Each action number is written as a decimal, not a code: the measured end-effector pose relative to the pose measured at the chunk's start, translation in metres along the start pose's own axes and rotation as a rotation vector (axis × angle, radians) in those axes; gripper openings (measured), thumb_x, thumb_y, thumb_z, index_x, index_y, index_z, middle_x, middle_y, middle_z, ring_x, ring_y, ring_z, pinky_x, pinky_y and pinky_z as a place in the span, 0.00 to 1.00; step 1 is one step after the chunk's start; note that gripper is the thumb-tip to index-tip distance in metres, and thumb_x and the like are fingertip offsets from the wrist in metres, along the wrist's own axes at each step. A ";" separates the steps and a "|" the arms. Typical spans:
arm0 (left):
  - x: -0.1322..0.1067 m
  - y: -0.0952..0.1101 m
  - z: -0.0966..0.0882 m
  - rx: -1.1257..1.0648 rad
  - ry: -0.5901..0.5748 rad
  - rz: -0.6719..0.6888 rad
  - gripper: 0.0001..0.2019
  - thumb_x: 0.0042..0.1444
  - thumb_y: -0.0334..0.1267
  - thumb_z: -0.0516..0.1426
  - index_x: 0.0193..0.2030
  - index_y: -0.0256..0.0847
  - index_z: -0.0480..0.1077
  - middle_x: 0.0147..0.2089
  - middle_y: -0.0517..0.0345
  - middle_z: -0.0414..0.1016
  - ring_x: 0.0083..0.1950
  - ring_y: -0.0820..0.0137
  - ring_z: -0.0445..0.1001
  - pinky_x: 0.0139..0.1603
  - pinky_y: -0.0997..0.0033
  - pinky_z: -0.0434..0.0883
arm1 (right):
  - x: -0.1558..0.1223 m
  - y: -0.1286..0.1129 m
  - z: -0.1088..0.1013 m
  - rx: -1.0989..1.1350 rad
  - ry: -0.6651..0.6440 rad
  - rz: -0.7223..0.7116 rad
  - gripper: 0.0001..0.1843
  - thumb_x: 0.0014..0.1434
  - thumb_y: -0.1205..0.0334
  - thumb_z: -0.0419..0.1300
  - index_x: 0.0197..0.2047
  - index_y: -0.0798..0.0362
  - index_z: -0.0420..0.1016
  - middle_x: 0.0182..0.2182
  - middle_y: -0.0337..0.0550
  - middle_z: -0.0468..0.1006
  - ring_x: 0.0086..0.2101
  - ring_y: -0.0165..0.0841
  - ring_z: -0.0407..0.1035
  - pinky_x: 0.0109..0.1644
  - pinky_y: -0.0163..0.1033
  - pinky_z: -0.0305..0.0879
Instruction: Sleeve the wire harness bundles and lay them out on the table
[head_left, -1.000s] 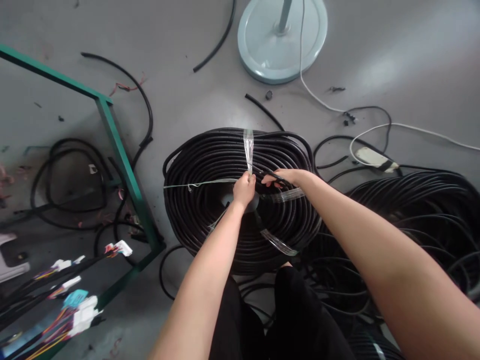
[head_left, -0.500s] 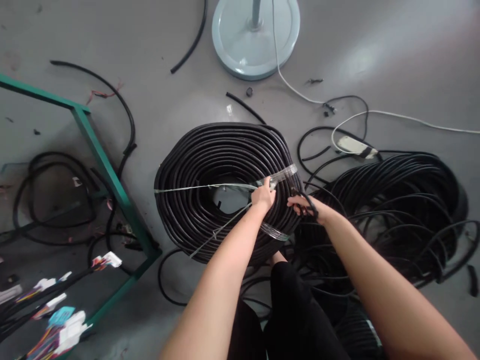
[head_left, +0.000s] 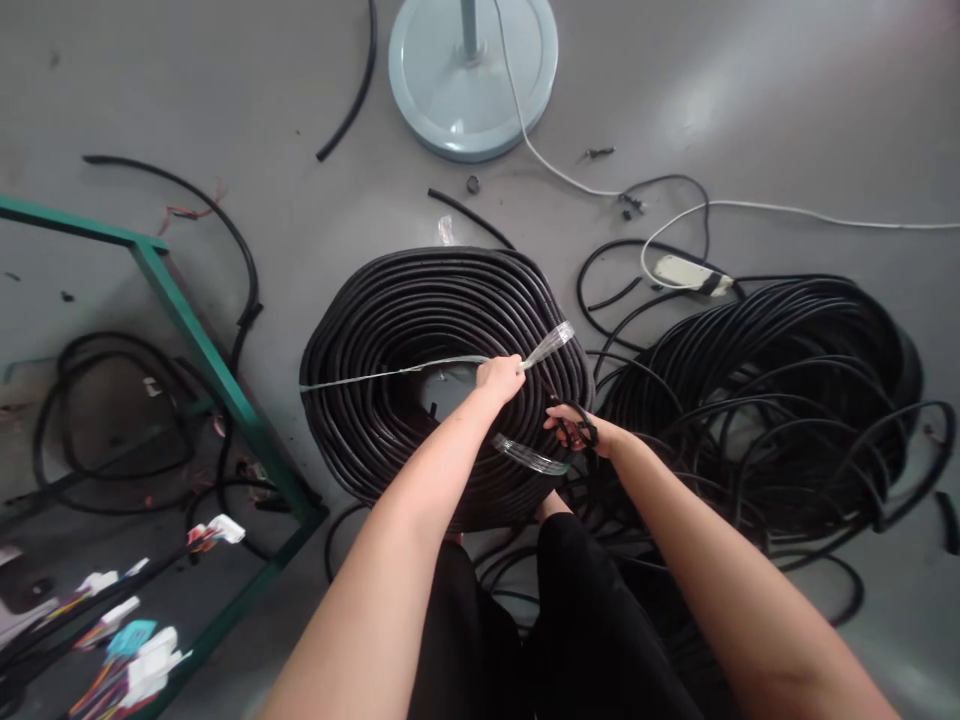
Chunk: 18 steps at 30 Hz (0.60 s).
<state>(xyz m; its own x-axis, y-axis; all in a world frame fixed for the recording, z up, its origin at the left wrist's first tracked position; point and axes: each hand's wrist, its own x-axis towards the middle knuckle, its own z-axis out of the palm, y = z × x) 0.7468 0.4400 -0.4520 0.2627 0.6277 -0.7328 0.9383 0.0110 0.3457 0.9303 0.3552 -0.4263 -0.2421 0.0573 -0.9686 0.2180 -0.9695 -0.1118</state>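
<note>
Head view shows a thick coil of black cable (head_left: 420,290) lying on the floor (head_left: 637,80) right in front of the person's feet, with bands around it. The left hand (head_left: 501,378) is closed on a gathered strip of clear tape (head_left: 551,343), which runs out to the coil's right edge; a thin strand (head_left: 352,380) stretches from that hand to the left edge. The right hand (head_left: 574,425) is curled around black-handled scissors (head_left: 587,432) just above the coil's right side; the blades are hard to make out.

Judging by how things lie, the unbinding is only partly done. A loose scrap of clear tape (head_left: 445,230) sits just beyond the coil's far rim, so one band may be off. A lower band (head_left: 531,456) remains across the near right turns. Whether the gripped strip is cut through cannot be told. The turns themselves are neatly stacked, unlike the looser cable pile (head_left: 810,310) to the right.
</note>
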 end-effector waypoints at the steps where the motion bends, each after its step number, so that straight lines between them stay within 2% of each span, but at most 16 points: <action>1: -0.005 -0.001 0.001 -0.020 0.025 0.011 0.10 0.63 0.41 0.52 0.41 0.45 0.74 0.43 0.52 0.77 0.45 0.63 0.76 0.44 0.67 0.68 | -0.001 0.001 0.003 0.002 -0.015 0.005 0.27 0.53 0.38 0.60 0.36 0.57 0.73 0.19 0.36 0.65 0.21 0.25 0.59 0.23 0.30 0.48; 4: -0.021 -0.005 0.005 -0.121 0.134 0.056 0.10 0.63 0.41 0.52 0.39 0.44 0.73 0.49 0.55 0.74 0.46 0.68 0.74 0.42 0.72 0.67 | -0.001 -0.001 0.011 0.016 -0.047 0.009 0.25 0.58 0.41 0.57 0.38 0.58 0.74 0.20 0.37 0.66 0.21 0.25 0.60 0.22 0.29 0.49; 7: -0.030 -0.009 0.009 -0.224 0.156 0.108 0.08 0.64 0.39 0.52 0.39 0.44 0.72 0.47 0.57 0.74 0.45 0.70 0.73 0.43 0.74 0.66 | 0.006 -0.011 0.019 0.053 -0.060 -0.008 0.25 0.59 0.41 0.55 0.38 0.58 0.73 0.20 0.37 0.66 0.20 0.25 0.61 0.21 0.29 0.47; 10: -0.033 -0.012 0.010 -0.279 0.099 0.103 0.08 0.65 0.39 0.50 0.41 0.44 0.70 0.41 0.58 0.76 0.41 0.70 0.73 0.42 0.73 0.66 | 0.013 -0.020 0.022 0.060 -0.053 -0.051 0.24 0.55 0.41 0.58 0.34 0.57 0.72 0.17 0.36 0.64 0.18 0.25 0.58 0.20 0.30 0.46; 13: -0.047 -0.018 0.014 -0.259 0.046 0.026 0.11 0.65 0.42 0.48 0.44 0.44 0.70 0.37 0.58 0.77 0.38 0.68 0.73 0.40 0.72 0.66 | 0.008 -0.017 0.020 0.096 0.070 -0.183 0.23 0.48 0.43 0.65 0.26 0.57 0.69 0.13 0.33 0.58 0.17 0.24 0.53 0.21 0.32 0.47; 16: -0.081 -0.028 0.030 -0.177 -0.094 0.036 0.12 0.63 0.45 0.52 0.49 0.47 0.71 0.39 0.57 0.78 0.40 0.65 0.76 0.41 0.70 0.67 | -0.013 0.006 0.017 0.203 0.254 -0.266 0.23 0.45 0.43 0.66 0.24 0.56 0.68 0.13 0.33 0.57 0.17 0.24 0.51 0.22 0.33 0.48; 18: -0.105 -0.034 0.048 -0.099 -0.214 0.093 0.18 0.60 0.44 0.56 0.57 0.51 0.68 0.44 0.55 0.79 0.45 0.62 0.77 0.44 0.68 0.68 | -0.030 0.032 0.018 0.234 0.251 -0.270 0.24 0.45 0.41 0.66 0.25 0.55 0.69 0.14 0.34 0.58 0.18 0.24 0.51 0.22 0.34 0.46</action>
<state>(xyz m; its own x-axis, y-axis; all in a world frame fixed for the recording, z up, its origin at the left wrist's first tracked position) 0.6985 0.3366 -0.4152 0.3986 0.4505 -0.7989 0.8838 0.0438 0.4657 0.9275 0.3181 -0.3967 -0.0174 0.3439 -0.9389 -0.0490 -0.9382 -0.3427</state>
